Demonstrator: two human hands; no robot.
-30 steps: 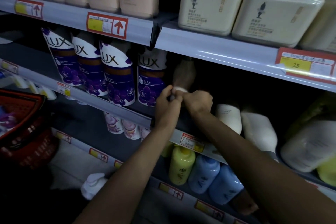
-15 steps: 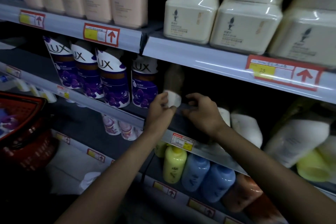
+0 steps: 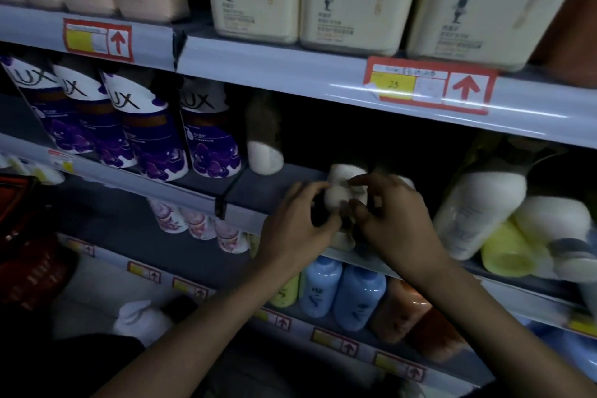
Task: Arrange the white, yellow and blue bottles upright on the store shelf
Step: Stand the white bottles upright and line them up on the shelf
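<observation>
Both my hands meet on a small white bottle (image 3: pixel 339 195) at the front of the middle shelf (image 3: pixel 258 194). My left hand (image 3: pixel 297 226) grips its left side and my right hand (image 3: pixel 394 223) its right side; the bottle's lower part is hidden and blurred. A white bottle with a brown top (image 3: pixel 265 145) stands alone to the left. On the right, a large white bottle (image 3: pixel 481 203), a yellow bottle (image 3: pixel 507 252) and another white bottle (image 3: pixel 555 220) lie tipped over against each other. Blue bottles (image 3: pixel 358 297) and a yellow bottle (image 3: pixel 284 292) stand on the lower shelf.
Purple LUX bottles (image 3: pixel 145 132) line the middle shelf's left part. Cream square packs (image 3: pixel 355 0) fill the top shelf. Orange bottles (image 3: pixel 400 310) stand beside the blue ones. A red basket (image 3: pixel 22 236) hangs at the far left.
My hands let go of the brown-topped white bottle, which now stands by the LUX bottles, and moved right onto another white bottle. The view shifted to the right.
</observation>
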